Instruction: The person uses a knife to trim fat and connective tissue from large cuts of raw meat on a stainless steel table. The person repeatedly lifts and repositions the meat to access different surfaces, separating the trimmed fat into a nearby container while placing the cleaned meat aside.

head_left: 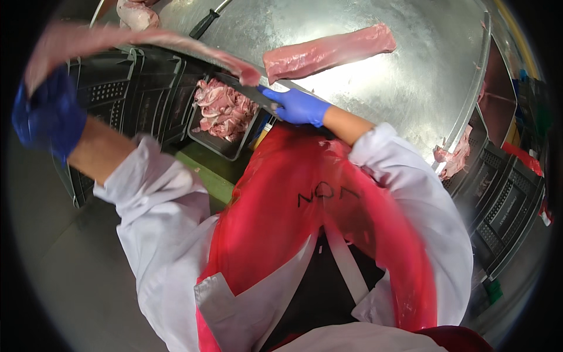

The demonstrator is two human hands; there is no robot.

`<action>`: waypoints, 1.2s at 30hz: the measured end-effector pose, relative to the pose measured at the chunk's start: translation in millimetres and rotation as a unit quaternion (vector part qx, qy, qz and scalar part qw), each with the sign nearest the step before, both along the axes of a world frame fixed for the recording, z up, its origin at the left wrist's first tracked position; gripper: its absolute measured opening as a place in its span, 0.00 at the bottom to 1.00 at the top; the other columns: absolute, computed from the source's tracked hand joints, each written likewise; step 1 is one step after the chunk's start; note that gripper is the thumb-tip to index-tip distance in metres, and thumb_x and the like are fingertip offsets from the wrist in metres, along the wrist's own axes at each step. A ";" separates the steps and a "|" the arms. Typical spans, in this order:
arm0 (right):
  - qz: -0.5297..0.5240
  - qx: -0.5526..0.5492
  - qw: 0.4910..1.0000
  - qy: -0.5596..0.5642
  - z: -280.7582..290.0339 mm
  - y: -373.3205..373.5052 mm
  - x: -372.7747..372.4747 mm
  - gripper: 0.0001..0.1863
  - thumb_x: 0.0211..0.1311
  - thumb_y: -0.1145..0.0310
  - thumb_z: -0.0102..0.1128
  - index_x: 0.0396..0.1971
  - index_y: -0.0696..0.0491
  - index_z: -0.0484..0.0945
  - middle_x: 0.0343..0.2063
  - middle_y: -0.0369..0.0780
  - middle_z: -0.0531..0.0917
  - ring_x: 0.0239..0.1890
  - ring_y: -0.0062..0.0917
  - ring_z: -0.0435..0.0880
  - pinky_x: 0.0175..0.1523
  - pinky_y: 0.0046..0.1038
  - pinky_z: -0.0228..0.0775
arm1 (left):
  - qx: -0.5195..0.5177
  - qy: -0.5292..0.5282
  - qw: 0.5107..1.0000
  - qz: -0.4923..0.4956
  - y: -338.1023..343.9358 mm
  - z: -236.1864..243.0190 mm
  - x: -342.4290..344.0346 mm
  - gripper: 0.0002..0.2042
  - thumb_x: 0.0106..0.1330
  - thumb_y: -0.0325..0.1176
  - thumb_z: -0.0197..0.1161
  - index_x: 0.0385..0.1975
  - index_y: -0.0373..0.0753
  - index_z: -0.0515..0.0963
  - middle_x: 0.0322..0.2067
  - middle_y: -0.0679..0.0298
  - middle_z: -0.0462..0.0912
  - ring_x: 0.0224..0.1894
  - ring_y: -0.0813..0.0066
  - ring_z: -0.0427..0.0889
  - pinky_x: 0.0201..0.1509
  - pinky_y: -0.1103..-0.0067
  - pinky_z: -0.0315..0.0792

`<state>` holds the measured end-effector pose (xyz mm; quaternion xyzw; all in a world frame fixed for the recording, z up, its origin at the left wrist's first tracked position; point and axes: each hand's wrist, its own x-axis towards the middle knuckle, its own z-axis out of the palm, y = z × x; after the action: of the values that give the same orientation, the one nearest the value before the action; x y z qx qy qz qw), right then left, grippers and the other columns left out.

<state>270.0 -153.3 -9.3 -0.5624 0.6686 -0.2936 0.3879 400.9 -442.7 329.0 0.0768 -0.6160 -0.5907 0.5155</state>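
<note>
My left hand (50, 111), in a blue glove and smeared by motion, is raised at the far left. It grips one end of a long, pale pink strip of meat (141, 38). The strip stretches right along the metal table's edge, and its other end hangs near my right hand (299, 107). That hand, also blue-gloved, is closed at the table's near edge, thumb pointing left. A dark grey, blade-like strip (249, 94) shows beside its fingers; I cannot tell whether it is held. Just beyond lies a long trimmed loin of meat (328, 51) on the metal table (422, 76).
Below the table edge, a dark crate (234, 154) holds meat trimmings (224, 108). More black crates (149, 97) stand left and right. A black-handled tool (205, 24) and another meat piece (138, 14) lie at the back. Meat scraps (454, 154) hang over the right edge.
</note>
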 end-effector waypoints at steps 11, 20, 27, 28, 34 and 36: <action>-0.432 0.080 0.896 -0.069 46.2 70.6 -114.1 0.37 0.68 0.66 0.52 0.76 0.38 0.52 0.24 0.42 0.83 0.29 0.28 0.86 0.39 0.29 0.78 | -0.313 -0.553 0.760 0.134 -20.9 -248.9 50.7 0.27 0.52 0.39 0.70 0.50 0.29 0.78 0.50 0.44 0.79 0.49 0.47 0.80 0.56 0.63 0.74; -0.302 0.237 0.907 0.175 16.3 68.4 -39.5 0.47 0.59 0.75 0.49 0.76 0.43 0.36 0.32 0.58 0.84 0.34 0.53 0.84 0.44 0.49 0.75 | -0.410 -0.648 0.613 -0.191 143.3 -342.0 -173.3 0.32 0.54 0.43 0.68 0.59 0.38 0.68 0.59 0.48 0.75 0.64 0.47 0.73 0.63 0.52 0.66; -0.285 0.223 0.928 0.094 20.1 105.7 -34.2 0.47 0.56 0.77 0.51 0.76 0.44 0.42 0.29 0.57 0.83 0.31 0.53 0.84 0.41 0.48 0.76 | -0.191 -0.634 0.741 -0.114 18.1 -402.0 -270.6 0.33 0.56 0.47 0.68 0.58 0.33 0.72 0.50 0.44 0.81 0.54 0.51 0.81 0.55 0.61 0.76; -0.292 0.154 0.931 0.154 -5.1 136.1 -31.7 0.43 0.62 0.72 0.50 0.76 0.41 0.44 0.29 0.60 0.82 0.31 0.54 0.83 0.42 0.49 0.75 | -0.150 -0.611 0.763 -0.147 -5.1 -415.4 -276.9 0.32 0.55 0.44 0.69 0.57 0.32 0.72 0.49 0.45 0.81 0.53 0.54 0.82 0.54 0.63 0.77; -0.443 0.014 0.895 -0.045 14.2 274.8 30.7 0.40 0.67 0.66 0.53 0.77 0.40 0.47 0.25 0.43 0.82 0.24 0.33 0.82 0.38 0.34 0.76 | 0.447 -0.399 0.715 -0.361 -11.3 -420.6 -184.9 0.29 0.60 0.34 0.65 0.63 0.37 0.69 0.52 0.54 0.80 0.54 0.55 0.81 0.61 0.59 0.76; -0.522 0.029 0.848 -0.090 17.7 316.1 38.0 0.41 0.67 0.69 0.54 0.77 0.41 0.46 0.21 0.38 0.79 0.23 0.24 0.79 0.36 0.28 0.75 | 0.489 -0.341 0.693 -0.405 57.6 -395.5 -188.0 0.28 0.62 0.33 0.64 0.63 0.35 0.68 0.54 0.54 0.80 0.55 0.57 0.81 0.61 0.61 0.76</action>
<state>308.0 162.8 8.4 -0.0901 0.8339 -0.4828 0.2517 212.8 -385.1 -66.5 0.2577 -0.3452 -0.8931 -0.1295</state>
